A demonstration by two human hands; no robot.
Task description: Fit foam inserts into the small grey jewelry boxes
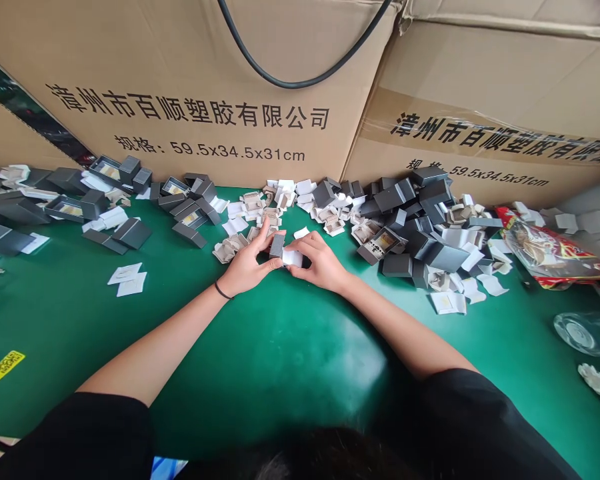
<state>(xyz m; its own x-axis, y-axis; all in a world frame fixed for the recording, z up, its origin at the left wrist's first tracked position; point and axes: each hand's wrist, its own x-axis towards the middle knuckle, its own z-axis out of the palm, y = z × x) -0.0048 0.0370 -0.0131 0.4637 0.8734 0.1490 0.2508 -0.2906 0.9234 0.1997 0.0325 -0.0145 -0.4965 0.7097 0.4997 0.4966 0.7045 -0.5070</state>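
Over the middle of the green table, both hands meet in front of me. My left hand is closed on a small dark grey box, thumb below and fingers behind it. Between the thumb and fingers of my right hand is a piece of white paper, held right against the box. Whether the paper is partly inside the box I cannot tell. Just behind the hands lie crumpled white and beige card inserts and a loose white slip.
Dark boxes and inserts pile up at right; more dark boxes lie at left, near white slips. Large cardboard cartons wall the back, a black cable hanging in front. A red food packet and glass jar stand far right.
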